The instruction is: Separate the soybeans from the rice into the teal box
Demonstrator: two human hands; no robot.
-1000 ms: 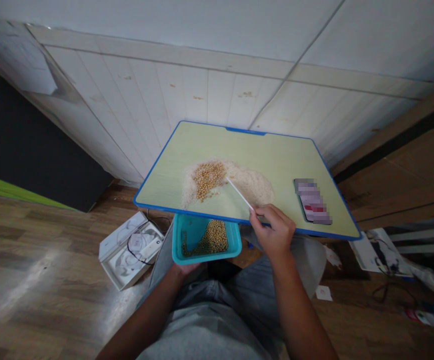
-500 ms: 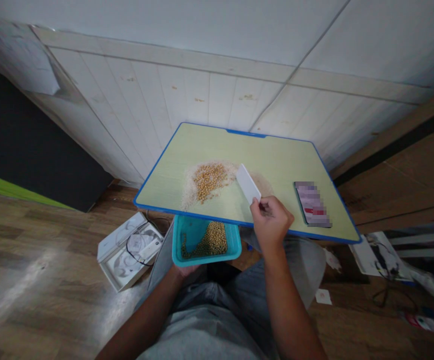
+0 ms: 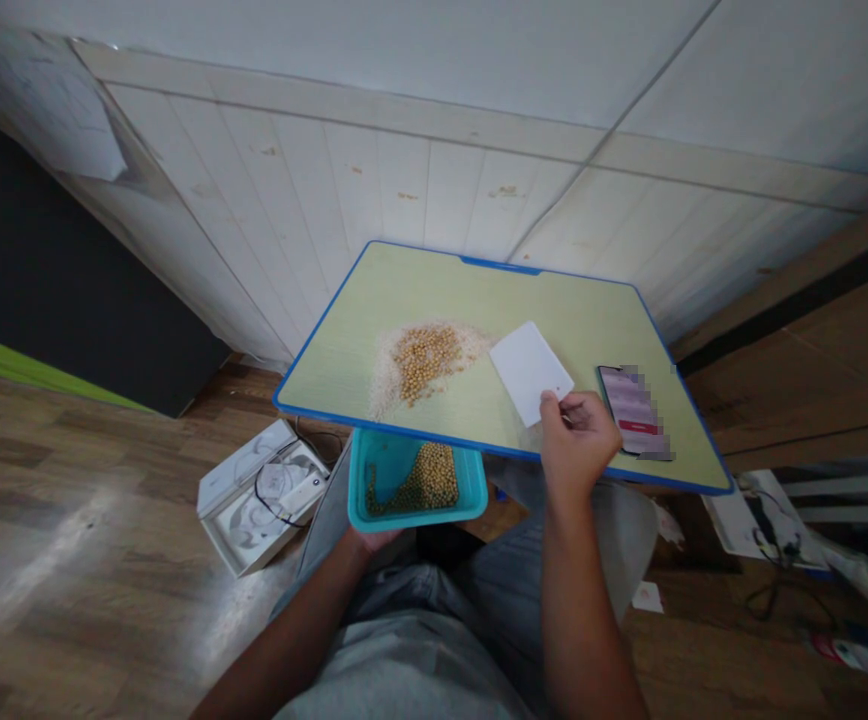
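Note:
Between the thumb and fingers of my right hand (image 3: 580, 435) is a flat white card (image 3: 530, 370), tilted over the right part of the small table (image 3: 576, 305). To its left lies a pile of yellow soybeans (image 3: 425, 360), ringed by pale rice-like grains (image 3: 385, 378). Below the table's near edge, my left hand (image 3: 376, 540) holds a turquoise plastic basket (image 3: 417, 520) from underneath; most of its fingers are hidden. Inside the basket, soybeans (image 3: 438, 475) are heaped mostly to the right, with darker green beans (image 3: 396, 498) along the bottom.
A phone (image 3: 635, 410) lies at the table's right side. On the floor to the left sits an open white box (image 3: 254, 510) with a cable and a white device. A cardboard box (image 3: 816, 370) stands at the right, and a panelled wall (image 3: 389, 180) rises behind the table.
My right hand has moved right with the card, away from the pile, and turned it so its broad face shows. The basket stays below the table edge.

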